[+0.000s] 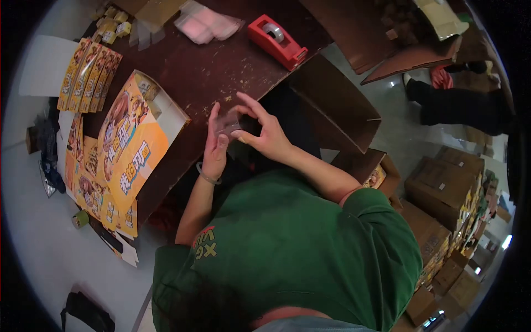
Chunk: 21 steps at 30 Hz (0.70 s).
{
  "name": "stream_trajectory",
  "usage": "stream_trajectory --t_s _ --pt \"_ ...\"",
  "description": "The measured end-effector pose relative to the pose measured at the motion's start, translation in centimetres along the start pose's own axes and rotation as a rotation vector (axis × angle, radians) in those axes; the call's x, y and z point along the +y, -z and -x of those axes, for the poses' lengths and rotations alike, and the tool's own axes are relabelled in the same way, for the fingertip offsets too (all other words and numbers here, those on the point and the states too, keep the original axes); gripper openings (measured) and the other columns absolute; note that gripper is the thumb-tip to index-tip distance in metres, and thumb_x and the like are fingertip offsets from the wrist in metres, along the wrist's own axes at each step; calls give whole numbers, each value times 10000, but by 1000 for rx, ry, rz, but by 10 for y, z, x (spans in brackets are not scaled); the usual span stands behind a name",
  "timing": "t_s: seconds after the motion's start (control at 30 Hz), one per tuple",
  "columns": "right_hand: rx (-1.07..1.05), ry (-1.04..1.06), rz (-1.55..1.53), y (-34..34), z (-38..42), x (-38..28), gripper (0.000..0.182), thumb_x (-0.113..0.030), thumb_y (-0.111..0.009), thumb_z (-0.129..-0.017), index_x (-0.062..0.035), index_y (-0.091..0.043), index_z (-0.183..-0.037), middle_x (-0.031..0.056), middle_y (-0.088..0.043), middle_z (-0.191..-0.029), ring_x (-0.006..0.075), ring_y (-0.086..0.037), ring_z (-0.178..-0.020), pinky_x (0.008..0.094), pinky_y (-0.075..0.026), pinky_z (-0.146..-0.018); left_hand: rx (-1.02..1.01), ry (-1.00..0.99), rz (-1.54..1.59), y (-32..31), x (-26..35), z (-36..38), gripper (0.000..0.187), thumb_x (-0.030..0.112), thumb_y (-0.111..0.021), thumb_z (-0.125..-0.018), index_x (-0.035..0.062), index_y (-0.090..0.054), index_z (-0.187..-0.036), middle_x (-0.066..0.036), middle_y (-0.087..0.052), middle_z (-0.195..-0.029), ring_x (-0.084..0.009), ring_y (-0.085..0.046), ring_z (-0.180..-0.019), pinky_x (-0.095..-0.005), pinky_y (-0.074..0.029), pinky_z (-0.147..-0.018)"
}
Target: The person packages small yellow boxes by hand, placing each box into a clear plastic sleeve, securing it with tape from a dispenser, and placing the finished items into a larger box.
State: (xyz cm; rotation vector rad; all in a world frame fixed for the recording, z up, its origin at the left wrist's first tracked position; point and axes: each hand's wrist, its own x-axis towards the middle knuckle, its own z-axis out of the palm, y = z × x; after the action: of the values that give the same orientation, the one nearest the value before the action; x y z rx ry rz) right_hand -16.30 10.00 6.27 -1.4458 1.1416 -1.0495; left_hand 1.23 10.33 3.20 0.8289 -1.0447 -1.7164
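A small see-through plastic piece is held up between my two hands over the table's near edge; blur hides whether it is a sleeve or a little box. My left hand, with a bangle at its wrist, supports the piece's left side, fingers long and thumb against it. From the other side my right hand grips it between curved fingers and thumb. Left of my hands stands an open yellow-orange printed carton with small items inside.
On the dark red table are a red tape dispenser, a stack of clear plastic sleeves and several upright yellow boxes. An open cardboard box adjoins the table's right edge. Stacked cartons and a person's dark-clothed legs are at right.
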Motion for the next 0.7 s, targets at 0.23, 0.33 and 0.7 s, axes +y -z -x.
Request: stream_trajectory --t_s 0.23,0.33,0.7 --pt "-48 665 629 14 -47 -8 800 -170 -798 -684 -50 -427 -1382 75 -600 -1153 254 -576 -1088 412 -409 -958 85 24 -212 0 24 -53 385 213 -456 -1043 14 -443 -1373 -103 -505 -1338 -202 -497 -1239 -335 -393 -1062" --pt "-116 666 649 40 -63 -18 630 -325 -771 -766 -90 -527 -1297 78 -606 -1168 247 -553 -1148 465 -365 -1034 140 148 146 4 12 -57 349 286 -417 -1055 44 -494 -1295 -84 -557 -1274 -208 -536 -1194 -370 -468 -976" --pt "1132 -8 596 361 -263 156 507 -236 -707 -841 -78 -554 -1298 166 -497 -1387 336 -461 -1290 413 -383 -1074 206 396 415 23 -6 -92 317 438 -449 -1016 142 -544 -961 -44 -582 -1030 -218 -587 -920 -343 -501 -735"
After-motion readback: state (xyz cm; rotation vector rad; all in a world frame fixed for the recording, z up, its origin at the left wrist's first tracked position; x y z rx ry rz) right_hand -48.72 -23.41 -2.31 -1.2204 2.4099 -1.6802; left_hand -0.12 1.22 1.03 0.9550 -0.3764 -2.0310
